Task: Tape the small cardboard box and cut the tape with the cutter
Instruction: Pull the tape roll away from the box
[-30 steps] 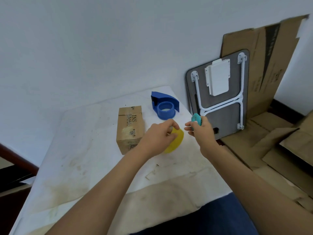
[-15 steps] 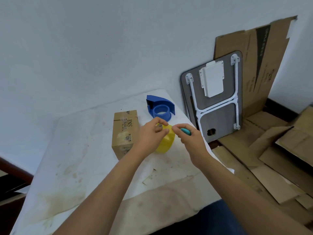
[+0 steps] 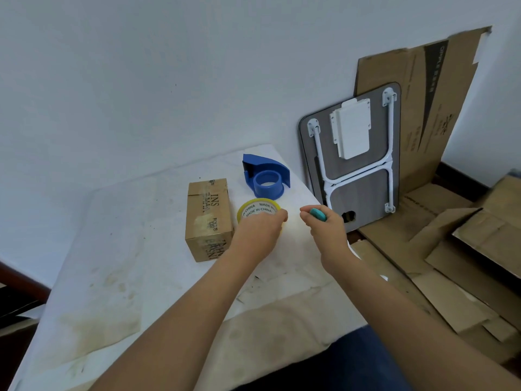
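The roll point(image 3: 258, 209) has been turned since 0.5 s ago: then it was seen edge-on as a yellow band, now its printed core faces the camera. It is gripped at its near rim by the left hand point(image 3: 260, 231), fingers curled closed around it. The hands, almost touching 0.5 s ago, have been drawn apart, and a clear gap now lies between them. The right hand point(image 3: 324, 230) is closed on the teal cutter point(image 3: 318, 214), with thumb and forefinger pinched together at its front. Whether a tape end is held in that pinch cannot be told; no strip is visible across the gap.

The box point(image 3: 210, 218) lies on the table point(image 3: 112, 249), just left of the roll and untouched, with old tape on its top. The blue dispenser point(image 3: 266, 176) stands behind the roll, unused.

The separation is judged to be a pulling-out of the tape's free end, so laying it on the box is probably next; nothing has yet been taped or cut.
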A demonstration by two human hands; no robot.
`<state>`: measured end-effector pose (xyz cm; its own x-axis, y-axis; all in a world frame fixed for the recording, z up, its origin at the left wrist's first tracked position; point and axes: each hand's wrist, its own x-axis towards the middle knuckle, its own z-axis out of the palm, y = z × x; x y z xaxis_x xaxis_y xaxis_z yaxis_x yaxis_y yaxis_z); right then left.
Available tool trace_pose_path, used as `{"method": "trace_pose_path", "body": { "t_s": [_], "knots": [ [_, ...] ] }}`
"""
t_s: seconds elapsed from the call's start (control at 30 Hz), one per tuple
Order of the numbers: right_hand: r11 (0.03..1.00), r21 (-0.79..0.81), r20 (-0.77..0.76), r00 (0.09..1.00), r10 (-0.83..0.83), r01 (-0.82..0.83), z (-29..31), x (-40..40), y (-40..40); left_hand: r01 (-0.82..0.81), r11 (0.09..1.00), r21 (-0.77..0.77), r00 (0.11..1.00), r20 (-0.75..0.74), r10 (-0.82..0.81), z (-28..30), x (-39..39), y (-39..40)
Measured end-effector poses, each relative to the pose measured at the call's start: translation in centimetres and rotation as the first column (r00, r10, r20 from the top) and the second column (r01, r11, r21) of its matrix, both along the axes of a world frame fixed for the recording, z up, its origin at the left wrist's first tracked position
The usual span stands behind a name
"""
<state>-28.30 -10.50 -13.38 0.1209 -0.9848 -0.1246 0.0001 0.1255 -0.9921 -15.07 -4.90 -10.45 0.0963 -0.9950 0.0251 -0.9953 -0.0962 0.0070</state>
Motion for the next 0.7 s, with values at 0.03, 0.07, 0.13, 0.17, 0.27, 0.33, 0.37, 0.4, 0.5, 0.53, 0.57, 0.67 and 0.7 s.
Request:
{"method": "trace_pose_path", "body": {
  "t_s": [0.03, 0.07, 0.13, 0.17, 0.27, 0.33, 0.37, 0.4, 0.5, 0.53, 0.57, 0.67, 0.7],
  "knots": [
    [1.000, 0.003, -0.006, 1.000, 0.000, 0.000, 0.0, 0.1, 0.0, -0.005, 1.000, 0.008, 1.000, -0.007, 0.005, 0.0, 0.0, -0.1],
    [1.000, 0.005, -0.012, 1.000, -0.002, 0.002, 0.0, 0.3, 0.0, -0.011, 1.000, 0.018, 1.000, -0.022, 0.011, 0.0, 0.1, -0.1],
    [1.000, 0.008, -0.019, 1.000, -0.006, 0.006, 0.3, 0.7, 0.0, -0.007, 1.000, 0.017, 0.998, -0.069, 0.008, -0.1, 0.3, -0.1],
    [1.000, 0.002, -0.015, 1.000, -0.007, 0.007, 0.4, 0.9, 0.1, 0.010, 1.000, 0.007, 0.996, -0.094, -0.009, -0.1, 0.4, 0.0],
    [0.999, -0.034, 0.012, 1.000, -0.009, 0.010, 1.1, 1.3, 0.5, 0.073, 0.997, -0.013, 0.992, -0.102, -0.074, 0.3, 0.5, 0.8],
    [0.998, -0.054, 0.056, 0.998, -0.018, 0.021, 1.6, 1.6, 0.9, 0.076, 0.992, -0.098, 0.983, -0.162, -0.091, 1.3, 0.9, 1.7],
    [0.998, -0.056, 0.075, 0.997, -0.019, 0.024, 1.8, 1.8, 1.1, 0.064, 0.984, -0.167, 0.972, -0.211, -0.099, 2.0, 1.4, 2.3],
    [0.998, -0.061, 0.084, 0.996, -0.014, 0.020, 1.9, 1.9, 1.4, 0.039, 0.972, -0.233, 0.960, -0.260, -0.101, 2.8, 2.2, 3.1],
    [0.995, -0.099, 0.085, 0.996, 0.037, -0.029, 2.2, 2.6, 2.7, -0.096, 0.930, -0.354, 0.923, -0.382, -0.051, 5.0, 5.8, 5.9],
    [0.995, -0.090, 0.095, 0.994, 0.061, -0.052, 2.3, 2.9, 3.3, -0.149, 0.921, -0.359, 0.906, -0.422, -0.018, 5.3, 7.3, 6.8],
    [0.994, -0.063, 0.123, 0.988, 0.095, -0.088, 2.4, 3.2, 3.8, -0.200, 0.917, -0.346, 0.884, -0.468, 0.016, 5.5, 8.8, 7.6],
    [0.959, 0.146, 0.266, 0.943, 0.199, -0.244, 3.2, 4.8, 5.8, -0.221, 0.940, -0.259, 0.835, -0.548, 0.045, 4.6, 12.0, 9.2],
    [0.935, 0.214, 0.282, 0.934, 0.218, -0.283, 3.3, 5.3, 6.4, -0.177, 0.959, -0.220, 0.847, -0.530, 0.035, 4.2, 12.5, 9.5]
  ]
}}
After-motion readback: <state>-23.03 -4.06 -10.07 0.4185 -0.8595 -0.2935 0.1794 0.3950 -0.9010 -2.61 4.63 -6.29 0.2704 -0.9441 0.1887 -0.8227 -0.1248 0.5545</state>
